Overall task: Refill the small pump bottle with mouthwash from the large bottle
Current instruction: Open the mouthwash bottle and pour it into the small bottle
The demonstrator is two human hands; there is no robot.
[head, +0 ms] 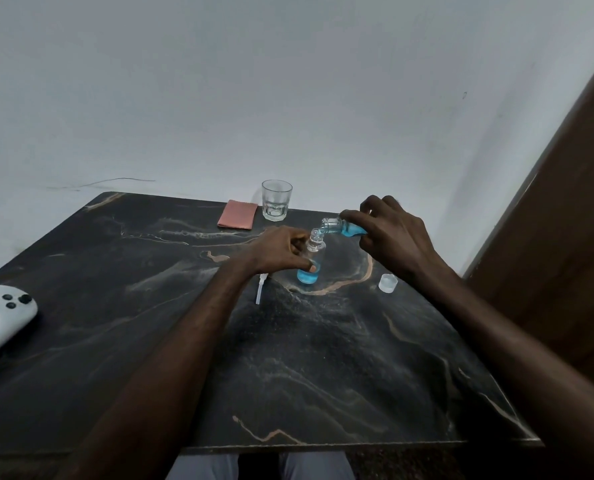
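A small clear bottle [311,268] stands upright on the dark marble table [150,306], its lower part filled with blue liquid. My left hand [278,252] grips it from the left side. My right hand [389,237] holds the large bottle [342,227] of blue mouthwash tipped sideways, its open mouth right over the small bottle's neck. A thin blue stream runs between the two mouths. The white pump head with its tube [260,289] lies on the table just left of the small bottle. A clear cap [388,283] sits to the right.
An empty drinking glass [276,199] and a folded pink cloth [237,214] stand at the table's far edge by the wall. A white controller [2,313] lies at the left edge. A brown wooden panel [565,237] runs along the right.
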